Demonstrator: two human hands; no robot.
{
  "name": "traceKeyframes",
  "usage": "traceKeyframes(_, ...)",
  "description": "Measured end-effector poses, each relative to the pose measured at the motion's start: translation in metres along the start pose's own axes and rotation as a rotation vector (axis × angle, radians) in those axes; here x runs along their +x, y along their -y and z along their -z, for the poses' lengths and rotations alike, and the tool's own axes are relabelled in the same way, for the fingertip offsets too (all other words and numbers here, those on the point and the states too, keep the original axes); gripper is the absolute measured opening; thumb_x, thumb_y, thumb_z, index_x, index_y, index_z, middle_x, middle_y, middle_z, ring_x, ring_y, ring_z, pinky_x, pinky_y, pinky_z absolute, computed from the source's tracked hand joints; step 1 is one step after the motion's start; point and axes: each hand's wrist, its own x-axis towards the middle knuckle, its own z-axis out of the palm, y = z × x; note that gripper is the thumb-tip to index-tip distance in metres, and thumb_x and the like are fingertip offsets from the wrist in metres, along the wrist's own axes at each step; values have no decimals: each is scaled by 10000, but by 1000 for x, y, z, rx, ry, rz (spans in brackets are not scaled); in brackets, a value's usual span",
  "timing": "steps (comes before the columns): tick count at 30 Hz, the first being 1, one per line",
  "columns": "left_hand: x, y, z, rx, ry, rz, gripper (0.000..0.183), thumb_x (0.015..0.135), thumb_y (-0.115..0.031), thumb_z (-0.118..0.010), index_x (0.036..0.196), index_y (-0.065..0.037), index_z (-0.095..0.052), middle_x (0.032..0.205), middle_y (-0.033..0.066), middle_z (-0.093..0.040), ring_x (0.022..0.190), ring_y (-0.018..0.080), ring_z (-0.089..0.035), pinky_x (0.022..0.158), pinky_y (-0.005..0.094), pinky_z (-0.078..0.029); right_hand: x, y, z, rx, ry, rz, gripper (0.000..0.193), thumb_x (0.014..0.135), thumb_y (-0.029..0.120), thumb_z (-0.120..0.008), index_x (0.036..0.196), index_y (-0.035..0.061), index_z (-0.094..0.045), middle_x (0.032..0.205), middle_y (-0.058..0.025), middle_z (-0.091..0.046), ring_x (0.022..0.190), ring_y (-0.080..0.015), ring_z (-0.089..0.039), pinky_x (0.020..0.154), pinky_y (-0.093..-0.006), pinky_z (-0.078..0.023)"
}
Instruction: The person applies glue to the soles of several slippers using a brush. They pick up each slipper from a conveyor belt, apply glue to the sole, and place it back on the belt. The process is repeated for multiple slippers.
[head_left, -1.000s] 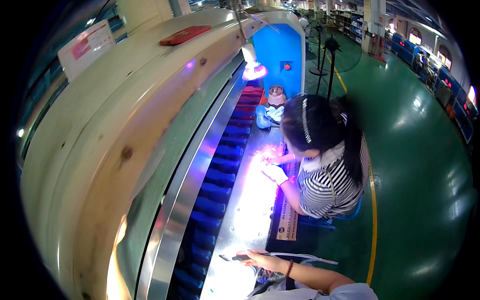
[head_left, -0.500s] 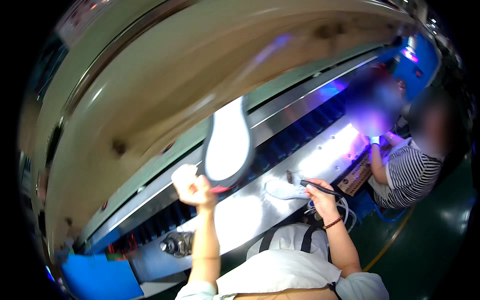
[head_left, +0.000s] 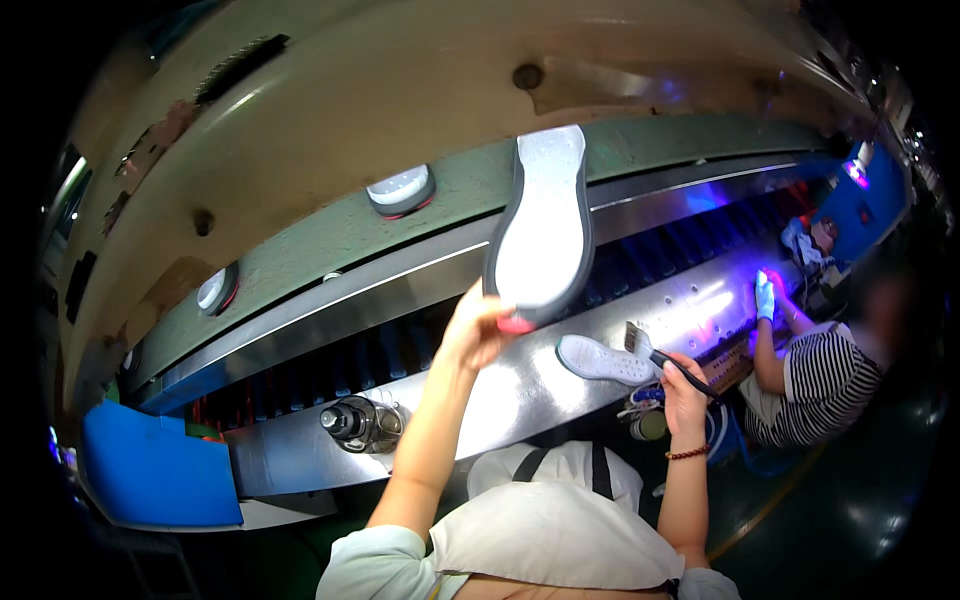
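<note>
My left hand point(head_left: 478, 328) grips the heel end of a large shoe sole point(head_left: 543, 225), closed around its red-tinted edge. The sole has a white inner face and a dark grey rim; its far end reaches over the green belt, under the beige hood. In my right hand point(head_left: 685, 395) is a brush point(head_left: 690, 375) with a black handle and brown bristles. The bristles are just above another, pale sole point(head_left: 600, 360) lying on the metal bench; I cannot tell whether they touch it.
More soles point(head_left: 402, 190) sit on the green belt point(head_left: 450, 195) beneath the beige hood point(head_left: 400, 90). A glass jar with a dark top point(head_left: 362, 424) stands on the metal bench point(head_left: 280, 440). To the right, a person in a striped shirt point(head_left: 815, 385) works under violet light.
My left hand has moved right and up and now holds the large sole's heel; earlier it was blurred beside it. The view has shifted, and more soles on the belt show.
</note>
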Motion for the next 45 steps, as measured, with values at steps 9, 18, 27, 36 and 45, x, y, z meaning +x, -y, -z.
traceKeyframes(9, -72, 53, 28, 17, -39, 86, 766, 540, -11, -600, 1249, 14, -310, 1134, 177, -480, 1057, 274, -481, 930, 374, -366, 27, 35, -15, 73, 269, -26, 220, 751, -4, -564, 968, 10, -531, 1014, -130, -558, 925, -178, -528, 805, -279, -421)
traceKeyframes(18, -75, 69, 0, -90, -3, -225, 1077, 554, -802, -426, 1305, -52, -244, 1288, 186, -331, 1154, 328, -384, 925, 458, -358, 41, 53, -60, 218, 796, -140, 236, 725, 8, -590, 957, 17, -551, 988, -158, -580, 1045, -291, -495, 955, -401, -308)
traceKeyframes(27, -74, 92, -20, -55, -352, -415, 926, 682, -773, -247, 1265, -56, -314, 1201, 150, -424, 1073, 258, -447, 913, 380, -374, 40, 16, -118, -11, 932, -380, 186, 718, -50, -593, 904, -47, -582, 888, -153, -620, 819, -173, -595, 776, -264, -467)
traceKeyframes(36, -79, 117, -14, -128, -250, -436, 862, 738, -730, -194, 1254, -53, -330, 1185, 110, -447, 1050, 212, -451, 913, 328, -360, 48, 3, -145, -231, 994, -364, 171, 730, 12, -611, 896, -27, -597, 826, -119, -634, 669, -120, -594, 584, -228, -483)
traceKeyframes(45, -75, 122, -1, -138, -403, -331, 833, 758, -714, -166, 1244, -63, -350, 1150, 96, -478, 1019, 195, -480, 893, 315, -380, 51, 6, -152, -412, 965, -273, 150, 730, 8, -621, 877, -19, -610, 792, -85, -631, 677, -101, -583, 600, -205, -476)
